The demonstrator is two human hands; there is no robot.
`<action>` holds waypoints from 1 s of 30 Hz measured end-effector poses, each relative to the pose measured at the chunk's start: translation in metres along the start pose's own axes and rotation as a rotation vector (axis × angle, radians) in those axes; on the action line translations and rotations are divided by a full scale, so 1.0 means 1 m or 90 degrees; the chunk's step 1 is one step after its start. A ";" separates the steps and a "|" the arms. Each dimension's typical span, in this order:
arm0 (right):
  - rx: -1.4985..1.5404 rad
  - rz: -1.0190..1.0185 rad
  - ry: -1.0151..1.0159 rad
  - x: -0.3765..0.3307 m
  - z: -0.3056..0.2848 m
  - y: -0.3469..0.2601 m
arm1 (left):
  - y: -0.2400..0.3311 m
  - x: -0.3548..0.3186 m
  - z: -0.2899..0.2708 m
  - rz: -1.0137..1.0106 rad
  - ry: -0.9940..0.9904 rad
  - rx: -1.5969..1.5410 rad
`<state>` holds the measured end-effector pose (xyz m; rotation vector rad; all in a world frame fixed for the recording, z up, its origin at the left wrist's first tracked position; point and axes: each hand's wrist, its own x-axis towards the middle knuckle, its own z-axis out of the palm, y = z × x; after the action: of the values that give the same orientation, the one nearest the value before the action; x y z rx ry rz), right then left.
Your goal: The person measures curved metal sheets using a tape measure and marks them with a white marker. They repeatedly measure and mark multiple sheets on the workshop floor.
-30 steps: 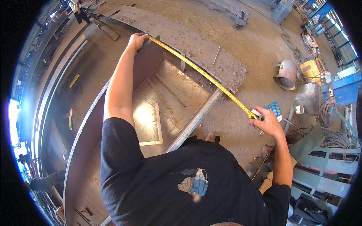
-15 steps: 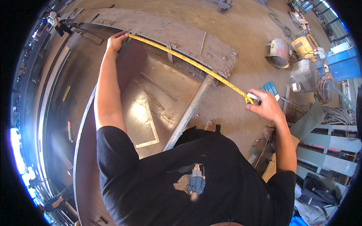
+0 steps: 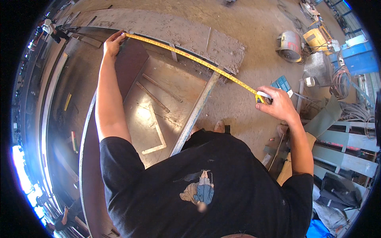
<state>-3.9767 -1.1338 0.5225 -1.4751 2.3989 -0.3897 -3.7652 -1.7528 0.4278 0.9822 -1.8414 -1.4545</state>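
Between hands (image 3: 113, 43), taut tape measure (image 3: 190, 57)

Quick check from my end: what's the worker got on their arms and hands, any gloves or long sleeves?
No gloves: the left hand and right hand are both bare, with no watch or rings visible. Both forearms are uncovered too. The only clothing on the arms is the short sleeves of a black T-shirt, which end above the elbows; the shirt has a small printed figure on it.

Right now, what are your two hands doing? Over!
Left hand pins the yellow steel tape blade to the rusty plate's edge. Right hand grips the tape case. Blade taut, nothing across it.
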 end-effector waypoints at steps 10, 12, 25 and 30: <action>-0.017 -0.009 0.020 -0.002 0.002 0.001 | -0.001 0.001 0.004 0.017 0.002 -0.024; -0.023 -0.009 0.019 -0.001 0.001 0.000 | -0.001 0.002 0.002 0.017 0.003 -0.023; -0.039 0.018 -0.002 -0.001 -0.004 -0.005 | 0.009 -0.005 0.013 0.004 0.001 -0.031; -0.028 0.020 -0.020 0.002 -0.007 -0.009 | 0.001 0.000 0.002 0.001 0.000 -0.080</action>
<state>-3.9733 -1.1384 0.5323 -1.4479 2.4171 -0.3065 -3.7673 -1.7514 0.4283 0.9191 -1.7268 -1.5501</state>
